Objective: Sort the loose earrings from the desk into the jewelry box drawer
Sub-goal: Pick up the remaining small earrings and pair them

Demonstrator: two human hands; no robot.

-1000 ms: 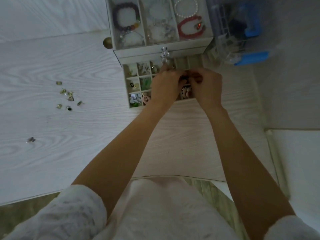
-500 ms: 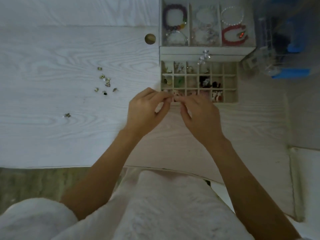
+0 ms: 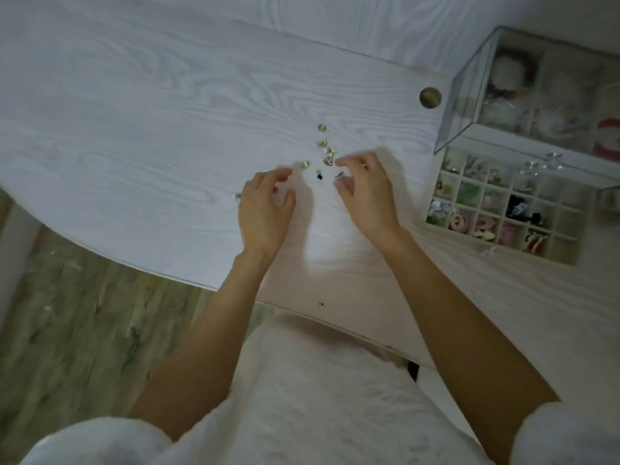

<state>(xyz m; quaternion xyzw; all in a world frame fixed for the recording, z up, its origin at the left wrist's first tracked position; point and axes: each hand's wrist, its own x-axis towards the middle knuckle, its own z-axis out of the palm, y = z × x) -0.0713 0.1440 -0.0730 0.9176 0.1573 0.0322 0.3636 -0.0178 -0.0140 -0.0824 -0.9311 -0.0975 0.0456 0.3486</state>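
Observation:
Several small gold and dark loose earrings (image 3: 324,152) lie clustered on the white wood-grain desk (image 3: 151,122). One more small earring (image 3: 236,196) lies apart, just left of my left hand. My left hand (image 3: 265,206) hovers below the cluster with its fingers spread and nothing in it. To the right of the cluster, my right hand (image 3: 367,189) has its fingers curled apart, with the fingertips close to a small dark earring (image 3: 339,175). At the right stands the jewelry box (image 3: 463,105) with its gridded drawer (image 3: 567,256) pulled out, and several compartments hold pieces.
A round brass knob (image 3: 430,97) sits on the desk left of the box. The glass-topped upper tray (image 3: 550,95) holds bracelets. The desk's front edge runs diagonally at lower left, with wooden floor (image 3: 84,313) beyond. White fluffy sleeves (image 3: 100,441) fill the bottom.
Both hands have moved left, away from the drawer, to the earring cluster on the desk. The view has swung left, so the box now sits at the right edge.

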